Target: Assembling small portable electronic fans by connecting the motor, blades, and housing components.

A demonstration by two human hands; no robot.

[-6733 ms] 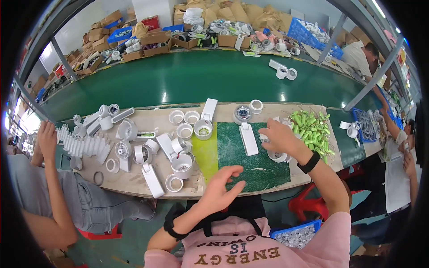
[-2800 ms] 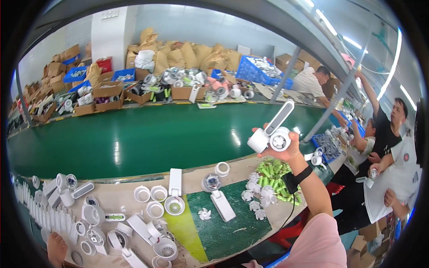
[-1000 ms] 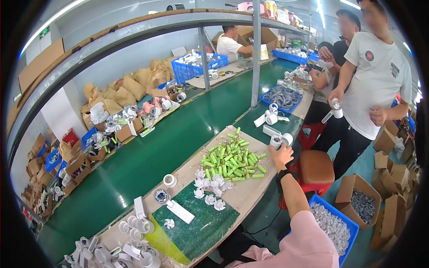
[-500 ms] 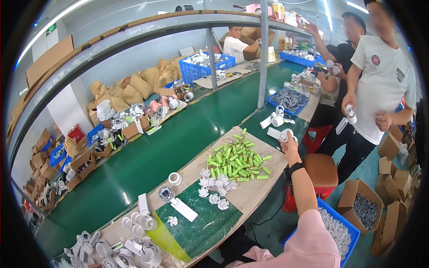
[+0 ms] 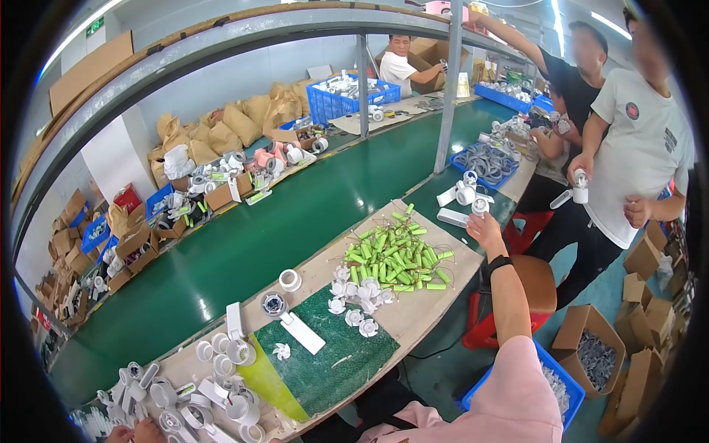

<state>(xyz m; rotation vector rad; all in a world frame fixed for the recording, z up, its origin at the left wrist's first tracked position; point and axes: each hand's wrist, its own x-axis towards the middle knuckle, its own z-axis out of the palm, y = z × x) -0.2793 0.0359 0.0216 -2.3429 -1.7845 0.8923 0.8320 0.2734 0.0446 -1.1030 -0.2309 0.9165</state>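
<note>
My right hand (image 5: 484, 230) reaches out to the far end of the bench, its fingers closed on the round head of a white handheld fan (image 5: 480, 205). Beside it lies a flat white handle (image 5: 452, 217); whether the two are joined, I cannot tell. More white fan parts (image 5: 465, 193) sit just behind. My left hand does not show. Nearer me, a white fan with an open round head (image 5: 303, 332) rests on a green mat (image 5: 347, 376), alongside a small white fan wheel (image 5: 281, 351). A pile of green battery cells (image 5: 399, 255) with wires lies next to several white fan wheels (image 5: 362, 295).
White housings (image 5: 221, 362) crowd the near left, where another person's hands (image 5: 140, 432) show. A blue tray of grey rings (image 5: 486, 164) stands beyond my hand. Two people stand at the right by a stool (image 5: 533, 284). A metal post (image 5: 447, 103) rises from the bench.
My right hand has turned the fan head and shifted slightly to the right and up in the picture. The whole view has moved a little. Another person's hands show more at lower left.
</note>
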